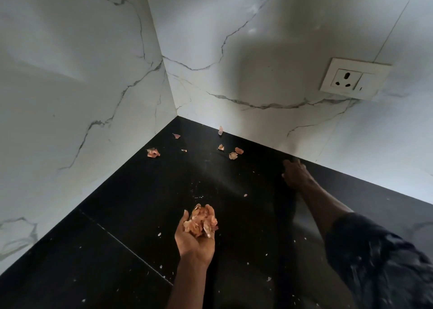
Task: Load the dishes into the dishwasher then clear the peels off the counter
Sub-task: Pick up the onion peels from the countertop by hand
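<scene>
My left hand (196,239) is held palm up over the black counter (117,250), cupped around a pile of orange-pink onion peels (201,221). My right hand (295,173) reaches far across the counter to the foot of the back wall, fingers down on the surface; whether it holds anything is hidden. Several loose peels lie near the corner: one by the left wall (153,153), a pair further right (236,153), one leaning on the back wall (220,130). A tiny scrap (245,195) lies between my hands.
White marble-look walls meet at a corner (176,112) behind the counter. A wall socket (353,78) sits on the back wall at the right. Small pale crumbs speckle the counter. A seam (126,247) crosses the counter diagonally. No dishes or dishwasher are in view.
</scene>
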A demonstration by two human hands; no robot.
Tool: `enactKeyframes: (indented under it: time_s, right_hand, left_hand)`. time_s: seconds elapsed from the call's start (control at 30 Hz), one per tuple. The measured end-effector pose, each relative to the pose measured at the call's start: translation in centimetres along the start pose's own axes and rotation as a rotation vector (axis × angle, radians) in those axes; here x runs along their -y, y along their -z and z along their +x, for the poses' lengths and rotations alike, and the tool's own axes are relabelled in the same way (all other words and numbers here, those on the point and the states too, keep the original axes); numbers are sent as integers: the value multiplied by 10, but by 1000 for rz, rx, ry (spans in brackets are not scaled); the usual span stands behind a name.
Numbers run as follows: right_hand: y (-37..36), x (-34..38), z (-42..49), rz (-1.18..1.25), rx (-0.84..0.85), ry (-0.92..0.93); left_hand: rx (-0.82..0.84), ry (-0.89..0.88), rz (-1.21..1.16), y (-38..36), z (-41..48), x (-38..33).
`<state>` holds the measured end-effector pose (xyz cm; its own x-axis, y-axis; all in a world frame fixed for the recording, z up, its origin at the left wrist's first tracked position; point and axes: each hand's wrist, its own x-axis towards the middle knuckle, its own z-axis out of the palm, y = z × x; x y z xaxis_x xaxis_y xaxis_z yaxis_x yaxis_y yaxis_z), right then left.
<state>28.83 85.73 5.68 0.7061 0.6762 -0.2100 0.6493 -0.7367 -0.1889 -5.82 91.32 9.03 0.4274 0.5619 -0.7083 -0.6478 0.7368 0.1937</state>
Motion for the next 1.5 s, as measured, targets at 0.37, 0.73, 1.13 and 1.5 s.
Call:
enactKeyframes:
  time_s: [0.37, 0.73, 1.13, 1.5]
  right_hand:
    - [-35, -6, 7, 23, -119, 127]
    - [17, 121, -132, 666, -55, 308]
    - [-4, 168, -220, 672, -40, 627]
    - [-53, 153, -277, 1986, 603, -198]
  left_hand:
    - [12, 0, -8, -6, 9, -3]
    - [22, 20, -10, -9, 20, 7]
    - [82, -72, -74, 9, -6, 14]
    - [112, -222, 88, 48, -80, 52]
